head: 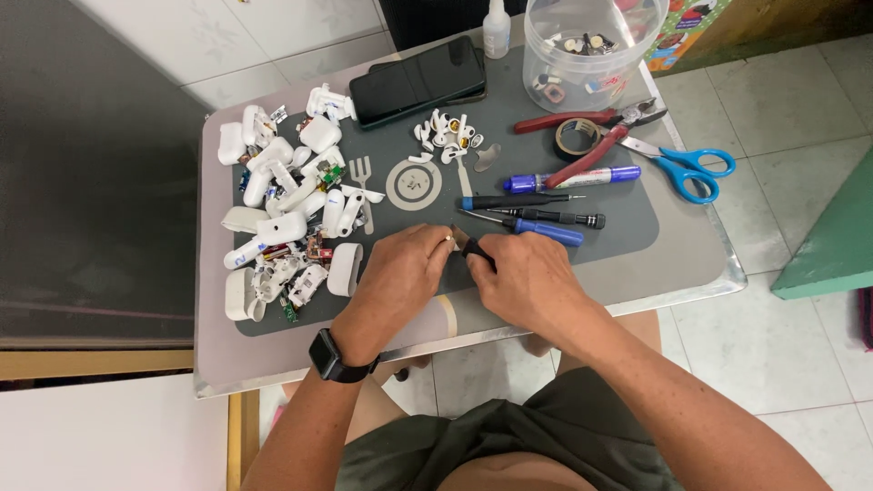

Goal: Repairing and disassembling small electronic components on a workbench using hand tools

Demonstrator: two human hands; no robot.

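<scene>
- Two hands meet at the near edge of the grey work mat [627, 232], and I see them from above through the head camera.
- My left hand [400, 273], with a black watch [332, 356] on its wrist, has its fingers curled shut around a small part [457, 238]; only a pale sliver of it shows between the fingertips, so I cannot tell what it is.
- My right hand [527, 282] is closed on a dark-handled tool [476, 252], whose tip touches that small part.
- Just beyond the hands lie three screwdrivers [532, 216] with blue and black handles, then a blue marker pen [573, 179].
- Left of the hands sits a heap of white earbud-case shells [286, 209] with small circuit boards mixed in.
- At the mat's middle lie a flat round disc [414, 185] and a cluster of small white earbud pieces [448, 135].
- At the far edge lies a black phone [418, 80], with a small white squeeze bottle [496, 29] beside it.
- To the far right stands a clear plastic tub [591, 55] holding small parts, and behind it is a colourful printed package [682, 32], mostly out of frame.
- Near the tub lie red-handled pliers [591, 123], a roll of dark tape [576, 136] and blue-handled scissors [687, 168].
</scene>
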